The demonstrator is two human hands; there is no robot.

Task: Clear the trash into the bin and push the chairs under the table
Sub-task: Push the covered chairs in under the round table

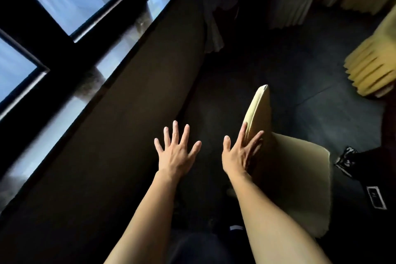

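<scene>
Our right hand (241, 152) lays flat, parted fingers against the cream chair (287, 169) back; our left hand (176, 152) hovers splayed, touching nothing.

Dim dining or banquet room, probably in a hotel or restaurant. A cream upholstered chair (289, 169) stands on dark carpet (300, 66). More chairs in pleated yellow covers (372, 75) sit at right, and white pleated cloth (291, 0) hangs at the far side. A large dark-framed window (64, 6) above a low wall (128, 103) supplies the only light.
</scene>
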